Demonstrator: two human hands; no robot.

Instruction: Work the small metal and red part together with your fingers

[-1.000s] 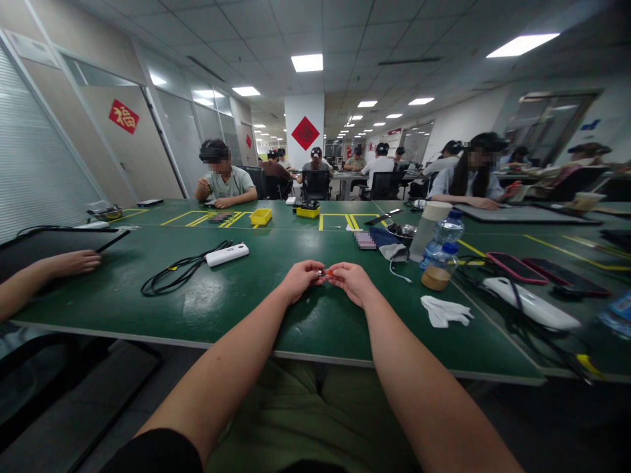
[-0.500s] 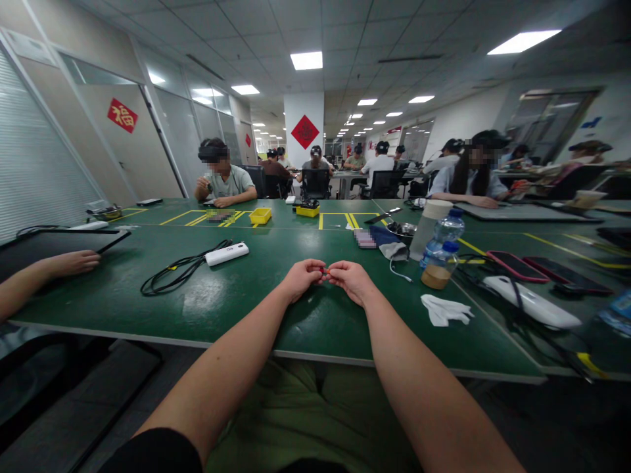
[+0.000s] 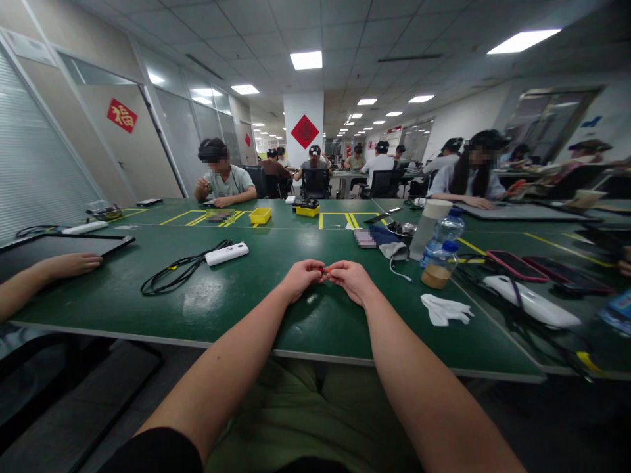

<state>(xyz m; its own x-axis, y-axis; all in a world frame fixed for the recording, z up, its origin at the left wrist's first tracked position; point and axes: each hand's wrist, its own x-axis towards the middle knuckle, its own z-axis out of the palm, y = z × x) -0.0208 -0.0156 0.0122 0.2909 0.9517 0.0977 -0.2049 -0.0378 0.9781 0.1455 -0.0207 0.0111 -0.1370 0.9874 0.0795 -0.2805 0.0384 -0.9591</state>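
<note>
My left hand (image 3: pixel 302 278) and my right hand (image 3: pixel 351 278) meet fingertip to fingertip above the green table (image 3: pixel 266 315). Between them is a small red and dark piece (image 3: pixel 325 270), too small to name. Both hands are closed in a pinch: the left fingers grip its dark end, the right fingers its red-orange end. Most of the piece is hidden by the fingers.
Left lies a white power bank (image 3: pixel 227 253) with a coiled black cable (image 3: pixel 172 272). To the right are a white glove (image 3: pixel 446 309), plastic bottles (image 3: pixel 438 268), a pale tumbler (image 3: pixel 430 226) and phones (image 3: pixel 516 265). A co-worker's hand (image 3: pixel 81 264) rests on a dark panel.
My hands stay almost in place, with the small piece still between the fingertips. At the left, the dark panel under the co-worker's hand has shifted slightly.
</note>
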